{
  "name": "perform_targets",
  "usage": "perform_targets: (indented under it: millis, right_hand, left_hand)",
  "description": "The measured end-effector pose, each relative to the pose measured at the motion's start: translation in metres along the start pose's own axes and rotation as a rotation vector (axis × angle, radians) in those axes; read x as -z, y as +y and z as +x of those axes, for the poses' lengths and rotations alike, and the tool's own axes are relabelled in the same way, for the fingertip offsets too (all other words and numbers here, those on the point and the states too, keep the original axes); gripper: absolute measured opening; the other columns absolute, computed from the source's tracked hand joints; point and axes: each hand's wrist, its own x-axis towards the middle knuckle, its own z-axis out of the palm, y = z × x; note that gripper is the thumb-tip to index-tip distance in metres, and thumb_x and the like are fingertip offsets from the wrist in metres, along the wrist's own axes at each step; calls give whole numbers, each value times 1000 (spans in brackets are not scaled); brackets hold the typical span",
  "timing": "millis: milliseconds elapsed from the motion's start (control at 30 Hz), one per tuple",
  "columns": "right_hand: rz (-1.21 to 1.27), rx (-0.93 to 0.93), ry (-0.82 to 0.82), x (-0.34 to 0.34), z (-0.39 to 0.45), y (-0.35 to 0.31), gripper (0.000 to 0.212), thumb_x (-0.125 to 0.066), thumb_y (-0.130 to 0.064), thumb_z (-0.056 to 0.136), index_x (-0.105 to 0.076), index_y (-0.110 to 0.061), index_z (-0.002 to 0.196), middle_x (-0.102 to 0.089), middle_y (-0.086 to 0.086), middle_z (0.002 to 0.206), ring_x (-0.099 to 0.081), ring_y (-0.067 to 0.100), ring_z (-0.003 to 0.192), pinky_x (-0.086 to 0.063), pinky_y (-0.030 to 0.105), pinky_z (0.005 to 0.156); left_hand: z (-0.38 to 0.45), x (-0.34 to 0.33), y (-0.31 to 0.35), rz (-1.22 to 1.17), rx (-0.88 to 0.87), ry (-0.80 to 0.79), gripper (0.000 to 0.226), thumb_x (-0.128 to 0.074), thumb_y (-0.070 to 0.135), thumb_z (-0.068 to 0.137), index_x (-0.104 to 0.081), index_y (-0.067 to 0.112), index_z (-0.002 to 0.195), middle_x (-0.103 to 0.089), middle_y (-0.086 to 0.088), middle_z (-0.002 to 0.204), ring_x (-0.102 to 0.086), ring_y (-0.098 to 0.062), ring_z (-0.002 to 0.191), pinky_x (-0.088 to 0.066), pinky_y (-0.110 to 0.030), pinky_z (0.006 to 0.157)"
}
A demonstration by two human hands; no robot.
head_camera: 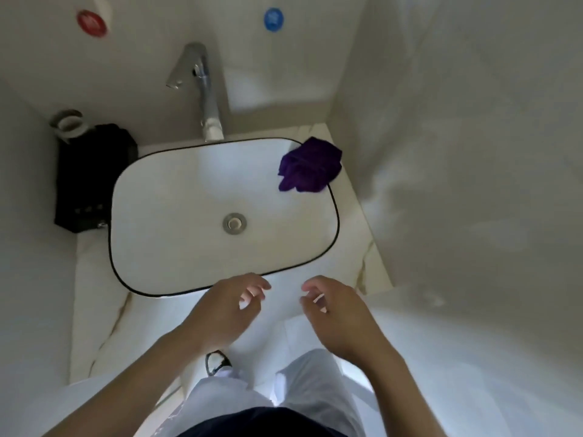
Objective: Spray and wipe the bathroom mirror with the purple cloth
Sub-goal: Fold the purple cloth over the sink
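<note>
A small, pale-walled bathroom corner is seen from above, with a marble-veined worktop [356,247] carrying a white, black-rimmed basin [176,197]. The purple cloth [307,167] is crumpled over the basin's far right rim, partly inside the bowl and partly on the ledge. Behind the basin a chrome tap [202,80] stands against the wall, with a red sticker [92,23] and a blue sticker [273,19] above it. A black holder [85,181] and a small white cup-like object [67,123] are placed to the basin's left.

No spray bottle and no mirror are shown. Both hands are held over the near edge of the worktop, well apart from the cloth. The left hand [225,307] and the right hand [336,310] are empty, their fingers [255,283] loosely curled and holding nothing.

The task is judged to be barely begun. If the cloth is snatched carelessly, it could be tipped into the bowl and wetted, and streaks would then be left on the glass. Without a sprayer located first, the mirror could be wiped dry.
</note>
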Motion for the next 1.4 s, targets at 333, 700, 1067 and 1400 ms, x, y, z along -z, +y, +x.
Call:
perform_targets:
  millis: [333, 700, 1067, 1400]
  right_hand:
    - [-212, 243, 85, 74, 168, -28, 23, -58, -21, 97, -64, -17, 118, -63, 1, 121, -60, 23, 113, -48, 37, 96]
    - [-167, 192, 348, 92, 262, 14, 24, -63, -13, 91, -66, -13, 114, -62, 13, 111, -62, 37, 97, -47, 37, 84]
    - [613, 182, 147, 98, 144, -64, 30, -62, -33, 97, -65, -8, 81, -62, 17, 72, -58, 25, 67, -53, 43, 70]
    - [969, 310, -13, 105, 61, -149, 24, -64, -34, 87, -77, -15, 80, -71, 19, 91, -71, 30, 82, -60, 39, 68]
  left_hand:
    - [52, 0, 49, -260, 137, 319, 34, -57, 9, 97, -67, 41, 101, -71, 20, 91, -69, -8, 88, -52, -20, 80]
    - [40, -7, 78, -331, 249, 525, 31, -58, 8, 95, -66, 36, 107, -72, 19, 93, -71, -10, 88, -58, -34, 87]
    - [40, 24, 74, -419, 112, 503, 36, -69, 26, 89, -61, 32, 124, -70, 12, 112, -67, -5, 102, -54, -26, 84]
    - [18, 73, 79, -614, -83, 584, 27, -76, 12, 92, -69, 28, 112, -73, 14, 103, -68, -7, 101, -58, -38, 96]
